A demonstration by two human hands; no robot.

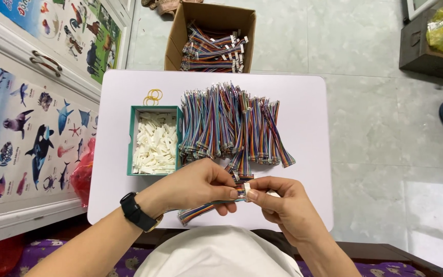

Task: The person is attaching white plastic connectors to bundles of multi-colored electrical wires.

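Now, left to right: green box (154,140) of white plastic connectors on the table (303,102), cable pile (232,125) beside it. Left hand (201,187) pinches a rainbow ribbon cable (206,209); right hand (278,202) grips a white connector (247,188) at its end. Fitting step, I'd say; next calls for squaring up and pressing home.

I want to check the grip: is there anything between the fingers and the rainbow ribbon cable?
Nothing visible. The left hand pinches the rainbow ribbon cable directly, and the right hand holds its white connector.
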